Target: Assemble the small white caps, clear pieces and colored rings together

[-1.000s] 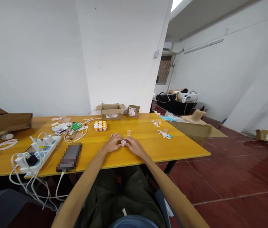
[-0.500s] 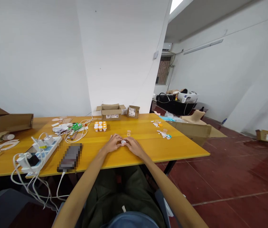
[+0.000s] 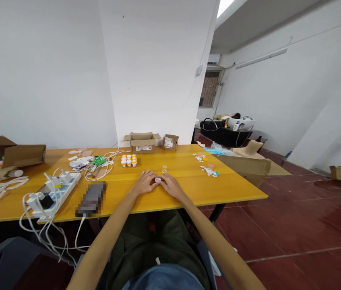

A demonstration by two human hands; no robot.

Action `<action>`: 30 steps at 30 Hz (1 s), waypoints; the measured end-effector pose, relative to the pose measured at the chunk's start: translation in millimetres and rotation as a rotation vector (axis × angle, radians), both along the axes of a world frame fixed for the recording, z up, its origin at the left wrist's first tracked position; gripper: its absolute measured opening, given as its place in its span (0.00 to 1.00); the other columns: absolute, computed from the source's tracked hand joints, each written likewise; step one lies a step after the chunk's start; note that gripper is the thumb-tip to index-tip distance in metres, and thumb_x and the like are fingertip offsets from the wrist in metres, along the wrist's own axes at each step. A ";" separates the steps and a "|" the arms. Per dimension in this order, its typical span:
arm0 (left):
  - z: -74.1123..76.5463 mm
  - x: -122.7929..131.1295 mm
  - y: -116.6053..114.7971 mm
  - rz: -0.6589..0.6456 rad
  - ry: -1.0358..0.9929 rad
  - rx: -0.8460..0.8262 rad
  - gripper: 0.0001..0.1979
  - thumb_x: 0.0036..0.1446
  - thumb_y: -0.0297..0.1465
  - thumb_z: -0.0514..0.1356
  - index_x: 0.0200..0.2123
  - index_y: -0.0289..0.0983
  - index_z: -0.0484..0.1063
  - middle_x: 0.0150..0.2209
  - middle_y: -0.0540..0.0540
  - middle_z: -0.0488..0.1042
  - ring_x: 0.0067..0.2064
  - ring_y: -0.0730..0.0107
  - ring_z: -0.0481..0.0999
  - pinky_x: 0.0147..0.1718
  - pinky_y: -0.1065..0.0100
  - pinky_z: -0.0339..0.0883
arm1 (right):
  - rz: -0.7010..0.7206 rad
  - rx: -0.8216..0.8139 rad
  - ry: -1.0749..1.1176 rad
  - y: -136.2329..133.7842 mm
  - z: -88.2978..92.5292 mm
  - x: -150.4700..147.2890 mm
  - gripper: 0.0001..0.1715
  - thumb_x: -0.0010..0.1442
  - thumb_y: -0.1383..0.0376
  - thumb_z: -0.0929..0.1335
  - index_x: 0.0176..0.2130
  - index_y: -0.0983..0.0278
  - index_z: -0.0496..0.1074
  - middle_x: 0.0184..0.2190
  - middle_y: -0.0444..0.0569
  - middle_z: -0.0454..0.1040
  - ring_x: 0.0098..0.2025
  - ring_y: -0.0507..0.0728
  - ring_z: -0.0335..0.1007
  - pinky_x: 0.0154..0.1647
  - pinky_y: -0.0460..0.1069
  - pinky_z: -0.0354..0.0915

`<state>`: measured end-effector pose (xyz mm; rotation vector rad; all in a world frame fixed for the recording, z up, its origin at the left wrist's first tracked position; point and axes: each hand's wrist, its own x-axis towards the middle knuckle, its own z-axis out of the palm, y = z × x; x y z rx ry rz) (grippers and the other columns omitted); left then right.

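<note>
Between my fingertips, low over the table (image 3: 182,193), is a small round white lid-like piece (image 3: 158,180). My left hand (image 3: 145,183) closes on it from the left, thumb and fingers at its edge. From the other side my right hand (image 3: 170,185) grips its right edge. Just beyond my right fingers stands a small clear plastic cup (image 3: 164,168). Farther left, a block of small jars (image 3: 129,160) with white and orange lids is set in rows. To the right lie small white, orange and teal pieces (image 3: 209,171), too small to name.
A phone (image 3: 91,199) on a cable and a loaded power strip (image 3: 58,195) lie at the left. Two cardboard boxes (image 3: 143,145) stand against the wall, another open box (image 3: 23,156) at far left. Tangled white cables (image 3: 105,171) lie behind the phone.
Both hands stay together around the small white piece, which looks slightly more tilted or lower. The whole view has shifted a little; nothing else has visibly moved.
</note>
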<state>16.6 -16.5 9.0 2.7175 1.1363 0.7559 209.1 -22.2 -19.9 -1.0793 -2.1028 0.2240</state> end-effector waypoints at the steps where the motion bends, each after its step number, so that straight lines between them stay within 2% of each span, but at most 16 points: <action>1: -0.1 0.0 -0.1 0.000 0.002 0.005 0.13 0.65 0.42 0.55 0.43 0.42 0.75 0.43 0.43 0.75 0.49 0.56 0.68 0.54 0.52 0.60 | -0.004 0.001 0.000 0.2 0.1 -0.1 0.11 0.67 0.61 0.65 0.44 0.58 0.77 0.41 0.51 0.78 0.46 0.59 0.73 0.51 0.54 0.68; 7: -1.7 0.5 1.0 0.011 0.017 0.037 0.11 0.65 0.40 0.56 0.42 0.42 0.74 0.43 0.43 0.75 0.49 0.56 0.69 0.53 0.54 0.61 | -0.024 0.024 0.009 3.4 -3.6 -0.4 0.10 0.67 0.60 0.65 0.42 0.59 0.76 0.39 0.50 0.77 0.44 0.59 0.73 0.47 0.52 0.68; 13: -4.7 1.9 1.7 0.017 0.027 0.095 0.11 0.66 0.38 0.54 0.41 0.40 0.73 0.41 0.43 0.75 0.48 0.57 0.69 0.50 0.55 0.62 | -0.035 0.051 0.006 7.5 -8.4 0.1 0.10 0.67 0.60 0.66 0.42 0.58 0.77 0.41 0.50 0.78 0.46 0.59 0.72 0.50 0.52 0.67; 23: -7.1 -0.6 2.0 0.049 0.001 0.122 0.08 0.62 0.36 0.58 0.41 0.41 0.73 0.40 0.44 0.75 0.47 0.56 0.70 0.50 0.56 0.61 | -0.120 0.057 -0.115 3.5 -3.8 -3.6 0.13 0.69 0.61 0.63 0.46 0.57 0.77 0.44 0.51 0.78 0.49 0.59 0.72 0.50 0.52 0.64; 30: -5.9 -6.2 3.8 0.193 -0.067 0.127 0.12 0.57 0.27 0.58 0.45 0.42 0.72 0.43 0.43 0.75 0.49 0.54 0.70 0.50 0.55 0.62 | -0.219 0.033 -0.217 3.1 -0.3 -6.1 0.16 0.70 0.62 0.61 0.48 0.57 0.76 0.50 0.53 0.77 0.52 0.60 0.70 0.50 0.53 0.62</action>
